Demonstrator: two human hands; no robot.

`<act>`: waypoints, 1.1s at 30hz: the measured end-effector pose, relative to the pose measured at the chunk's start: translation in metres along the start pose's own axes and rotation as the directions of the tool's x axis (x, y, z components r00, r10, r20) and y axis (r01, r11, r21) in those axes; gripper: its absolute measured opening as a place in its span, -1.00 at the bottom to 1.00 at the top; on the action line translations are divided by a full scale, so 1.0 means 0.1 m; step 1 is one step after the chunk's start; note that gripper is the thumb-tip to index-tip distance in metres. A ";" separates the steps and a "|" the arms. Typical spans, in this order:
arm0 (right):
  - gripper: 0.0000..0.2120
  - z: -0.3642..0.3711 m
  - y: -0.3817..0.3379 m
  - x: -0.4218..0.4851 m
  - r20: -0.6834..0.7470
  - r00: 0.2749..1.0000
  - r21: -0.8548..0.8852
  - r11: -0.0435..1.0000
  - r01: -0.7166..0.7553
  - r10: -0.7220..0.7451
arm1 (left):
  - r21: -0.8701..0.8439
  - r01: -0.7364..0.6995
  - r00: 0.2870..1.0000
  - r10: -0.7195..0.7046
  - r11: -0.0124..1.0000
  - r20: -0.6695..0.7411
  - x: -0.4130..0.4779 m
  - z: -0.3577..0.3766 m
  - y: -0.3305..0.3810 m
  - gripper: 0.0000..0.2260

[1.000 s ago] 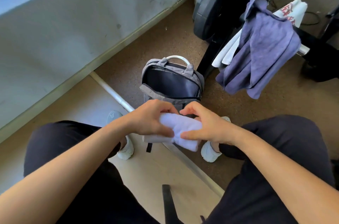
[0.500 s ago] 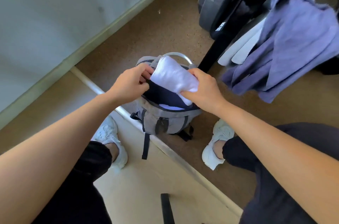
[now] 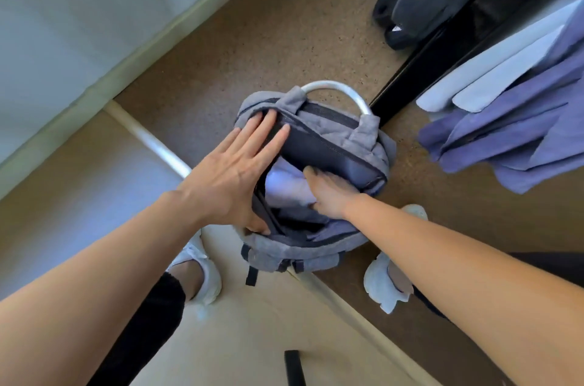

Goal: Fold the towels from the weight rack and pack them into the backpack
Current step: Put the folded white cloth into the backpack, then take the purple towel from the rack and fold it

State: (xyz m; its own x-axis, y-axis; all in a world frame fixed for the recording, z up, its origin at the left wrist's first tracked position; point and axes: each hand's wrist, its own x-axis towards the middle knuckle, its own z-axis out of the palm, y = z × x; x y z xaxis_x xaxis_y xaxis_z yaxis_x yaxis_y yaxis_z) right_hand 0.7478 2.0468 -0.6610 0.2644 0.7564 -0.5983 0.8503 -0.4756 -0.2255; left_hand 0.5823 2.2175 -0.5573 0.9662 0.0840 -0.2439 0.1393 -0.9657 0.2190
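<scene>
Right hand [image 3: 328, 192] is inside the open mouth of the grey backpack [image 3: 316, 145], palm down on the folded white towel [image 3: 286, 184], fingers hidden under the flap, so grip cannot be confirmed. Left hand [image 3: 235, 177] lies flat with fingers extended, spreading the opening at its 9 o'clock edge, gripping nothing. At 2 o'clock from the backpack, 1 purple towel [image 3: 518, 129] and 1 white towel [image 3: 493, 78] hang on the weight rack [image 3: 442, 66].

A speckled brown floor [image 3: 252, 37] carried the open grey fabric backpack [image 3: 319, 249], which stood under the spread fingers [image 3: 268, 129], beside pale boards [image 3: 246, 338].
</scene>
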 end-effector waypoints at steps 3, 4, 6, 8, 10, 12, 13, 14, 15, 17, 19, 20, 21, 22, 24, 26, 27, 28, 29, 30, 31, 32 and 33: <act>-0.44 0.38 0.11 0.11 0.132 0.987 -0.117 0.990 -0.073 0.089 | -0.017 -0.001 1.000 0.001 1.000 -0.004 0.01 -0.01 0.01 0.45; -0.38 0.47 0.14 0.15 0.156 0.980 -0.138 0.985 -0.105 0.126 | -0.020 -0.002 1.000 0.002 1.000 -0.003 0.01 0.00 0.02 0.46; -0.29 0.57 0.16 0.23 0.163 0.972 -0.168 0.976 -0.140 0.168 | -0.019 0.006 1.000 -0.006 1.000 0.000 0.01 0.00 0.05 0.46; -0.25 0.58 0.17 0.29 0.155 0.971 -0.167 0.974 -0.156 0.182 | -0.027 0.006 1.000 -0.006 1.000 0.000 0.02 -0.02 0.06 0.46; -0.24 0.55 0.17 0.30 0.138 0.975 -0.159 0.975 -0.154 0.176 | -0.040 0.019 1.000 -0.019 0.999 -0.008 0.03 -0.05 0.06 0.45; -0.18 0.48 0.17 0.27 0.145 0.977 -0.155 0.979 -0.135 0.158 | -0.052 0.030 0.999 -0.031 0.998 -0.020 0.03 -0.07 0.08 0.42; -0.14 0.43 0.18 0.24 0.149 0.978 -0.145 0.982 -0.124 0.145 | -0.058 0.033 0.999 -0.035 0.998 -0.031 0.03 -0.08 0.09 0.38; -0.11 0.35 0.18 0.20 0.147 0.980 -0.131 0.985 -0.114 0.133 | -0.062 0.034 0.998 -0.037 0.998 -0.047 0.04 -0.09 0.10 0.32; -0.11 0.25 0.17 0.14 0.139 0.983 -0.114 0.988 -0.108 0.124 | -0.061 0.033 0.997 -0.037 0.998 -0.066 0.05 -0.11 0.11 0.25; -0.22 0.02 0.15 0.00 0.113 0.987 -0.062 0.993 -0.104 0.110 | -0.054 0.039 0.993 -0.044 0.998 -0.105 0.08 -0.14 0.14 0.11; -0.35 -0.19 0.11 -0.17 0.090 0.992 0.041 0.995 -0.086 0.082 | -0.052 0.061 0.990 -0.067 0.997 -0.124 0.13 -0.17 0.16 -0.04; -0.40 -0.28 0.08 -0.25 0.087 0.995 0.109 0.992 -0.067 0.058 | -0.055 0.076 0.989 -0.083 0.996 -0.123 0.15 -0.18 0.16 -0.14; -0.46 -0.37 0.05 -0.36 0.077 0.997 0.176 0.983 -0.044 0.031 | -0.065 0.087 0.986 -0.096 0.994 -0.136 0.18 -0.20 0.16 -0.25; -0.52 -0.47 0.02 -0.49 0.056 0.998 0.236 0.972 -0.021 0.008 | -0.080 0.088 0.982 -0.100 0.993 -0.162 0.20 -0.23 0.18 -0.38; -0.64 -0.67 -0.04 -0.82 -0.038 0.999 0.311 0.950 0.039 -0.029 | -0.107 0.068 0.971 -0.090 0.992 -0.221 0.23 -0.31 0.24 -0.61; -0.73 -0.84 -0.09 -1.19 -0.184 0.982 0.355 0.929 0.105 -0.040 | -0.170 0.059 0.962 -0.102 0.984 -0.252 0.24 -0.41 0.36 -0.77; -0.77 -0.91 -0.11 -1.38 -0.262 0.965 0.381 0.914 0.137 -0.036 | -0.232 0.077 0.962 -0.133 0.970 -0.238 0.24 -0.45 0.45 -0.82; -0.81 -0.98 -0.12 -1.56 -0.331 0.944 0.412 0.897 0.159 -0.016 | -0.311 0.103 0.965 -0.171 0.945 -0.199 0.22 -0.49 0.56 -0.85; -0.86 -1.03 -0.12 -1.71 -0.392 0.920 0.441 0.881 0.173 0.016 | -0.394 0.126 0.968 -0.199 0.910 -0.150 0.21 -0.53 0.68 -0.86; -0.91 -1.08 -0.09 -1.85 -0.448 0.892 0.466 0.866 0.180 0.055 | -0.470 0.133 0.970 -0.211 0.873 -0.117 0.21 -0.57 0.82 -0.85; -0.94 -1.13 -0.04 -1.98 -0.505 0.857 0.494 0.850 0.184 0.108 | -0.531 0.131 0.971 -0.216 0.837 -0.100 0.20 -0.61 0.96 -0.83; -0.95 -1.19 0.02 -2.10 -0.560 0.807 0.535 0.825 0.181 0.186 | -0.579 0.120 0.973 -0.212 0.806 -0.094 0.21 -0.65 1.10 -0.83; -0.95 -1.24 0.11 -2.21 -0.604 0.742 0.593 0.786 0.177 0.289 | -0.617 0.107 0.974 -0.207 0.780 -0.092 0.22 -0.69 1.25 -0.87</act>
State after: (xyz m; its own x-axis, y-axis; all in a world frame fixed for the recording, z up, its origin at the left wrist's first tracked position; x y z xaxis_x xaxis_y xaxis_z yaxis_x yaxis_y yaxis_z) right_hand 0.7552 1.9296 -0.4362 0.7172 0.6955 -0.0446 0.4448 -0.5060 -0.7390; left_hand 0.6357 2.1160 -0.4699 0.9322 0.3044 -0.1958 0.3463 -0.5928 0.7271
